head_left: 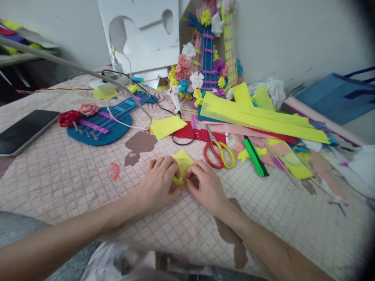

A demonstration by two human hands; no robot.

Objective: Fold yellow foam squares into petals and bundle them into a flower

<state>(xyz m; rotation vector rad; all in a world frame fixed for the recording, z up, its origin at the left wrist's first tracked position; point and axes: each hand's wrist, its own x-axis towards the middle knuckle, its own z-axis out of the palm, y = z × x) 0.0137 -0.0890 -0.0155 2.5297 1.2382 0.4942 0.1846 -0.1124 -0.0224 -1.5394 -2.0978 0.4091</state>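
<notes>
Between my two hands lies a small yellow piece of crepe paper (183, 160), low over the tabletop with one corner pointing away from me. My left hand (160, 175) has its fingers curled, thumb and fingertips pinching the paper's left and near edge. Opposite it, my right hand (204, 184) pinches the right edge between thumb and index finger. The paper's near part is partly hidden by my fingers. Just beyond sit more yellow paper pieces (166, 127) on a red paper strip (202, 135). Scissors (217, 151) with red and yellow handles lie right of my hands.
A green utility knife (255, 157) and long yellow paper strips (263, 117) lie to the right among scraps. A white glue gun (175, 97) stands behind, its cord trailing. At left are a blue paper guitar (117, 123) and a phone (27, 130). Flower-decorated guitars (208, 54) lean on the wall.
</notes>
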